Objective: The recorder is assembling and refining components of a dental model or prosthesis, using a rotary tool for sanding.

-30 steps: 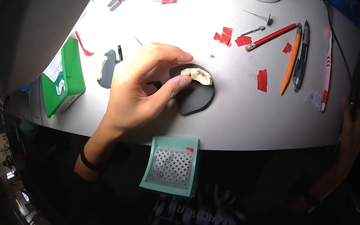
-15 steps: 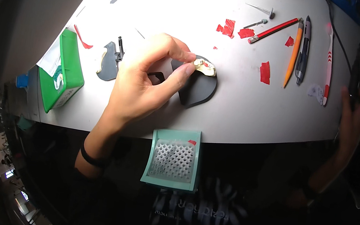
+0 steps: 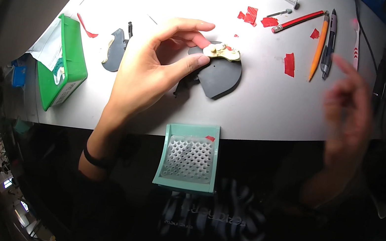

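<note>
My left hand grips a dental model, its thumb and a finger at the near end of the cream-coloured tooth section. A small red spot shows among the teeth. The section sits along the far edge of a rounded dark grey base; black hinge-like parts below it are partly behind the hand. My right hand is raised over the table's right side, close to the pens. Motion smears its fingers, and I see nothing in it. Left of my left hand lies a second grey base with a cream edge.
A teal tray with a perforated insert juts from the near table edge. A green bin stands at left. Rotary tools, red wax pieces, a red pencil, an orange pencil, a pen and toothbrush lie rightward.
My right hand has come from the dark object at far right toward the pens. My left index finger has lifted from the teeth, and the model is turned slightly, showing more of its base.
</note>
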Tool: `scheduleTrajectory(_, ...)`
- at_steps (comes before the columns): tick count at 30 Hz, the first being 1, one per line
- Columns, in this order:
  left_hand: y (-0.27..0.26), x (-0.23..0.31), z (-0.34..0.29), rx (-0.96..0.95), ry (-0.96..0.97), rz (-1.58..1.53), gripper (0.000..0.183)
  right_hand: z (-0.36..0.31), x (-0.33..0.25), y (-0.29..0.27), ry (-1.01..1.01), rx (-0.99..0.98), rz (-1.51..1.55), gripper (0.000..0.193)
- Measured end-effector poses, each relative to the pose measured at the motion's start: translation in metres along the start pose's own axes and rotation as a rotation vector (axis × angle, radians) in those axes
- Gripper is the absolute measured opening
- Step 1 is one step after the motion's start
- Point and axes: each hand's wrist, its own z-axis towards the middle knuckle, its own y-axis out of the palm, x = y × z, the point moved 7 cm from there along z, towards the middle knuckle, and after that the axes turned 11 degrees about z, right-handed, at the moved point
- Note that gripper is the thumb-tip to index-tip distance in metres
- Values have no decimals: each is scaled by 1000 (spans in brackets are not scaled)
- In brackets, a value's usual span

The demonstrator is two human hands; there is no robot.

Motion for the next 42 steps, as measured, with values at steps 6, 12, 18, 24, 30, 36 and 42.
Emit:
scheduleTrajectory(6,-4,-6,1,-95,-98,-287,53,14,-36,101,-305,-217,-54,59)
scheduleTrajectory(12,-2,12,-4,-241,-157,-428,66,21,-41,113,-383,-217,130,46)
scheduleTrajectory(18,4,2,-10,-287,-244,-422,67,16,-39,112,-508,-208,159,37)
scheduleTrajectory(24,-36,18,-6,195,369,-87,54,15,-38,107,-467,-146,57,43)
scheduleTrajectory(30,-7,52,-29,150,811,630,32,15,-32,103,-383,-67,-36,48)
scheduleTrajectory(36,-13,45,-21,204,731,510,44,15,-37,93,-507,30,64,51)
scheduleTrajectory(42,-1,41,-21,94,651,386,61,11,-42,91,-586,40,94,49)
